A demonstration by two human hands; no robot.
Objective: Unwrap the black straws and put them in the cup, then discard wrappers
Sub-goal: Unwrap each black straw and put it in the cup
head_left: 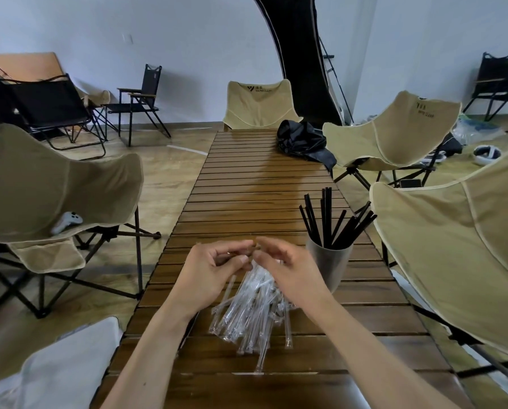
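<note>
slatted wooden table point(247, 202) is flanked by beige chairs point(394, 134) | cup point(331, 265) of black straws point(332, 222) is stood right of both hands | clear wrappers point(250, 317) are heaped beneath | left hand point(214, 270) and right hand point(288, 270) are pinched together on a wrapper end

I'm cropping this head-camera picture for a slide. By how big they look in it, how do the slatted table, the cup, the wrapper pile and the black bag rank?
Largest to smallest:
1. slatted table
2. wrapper pile
3. black bag and cup: too alike to rank; the bag lies much farther away.
</note>
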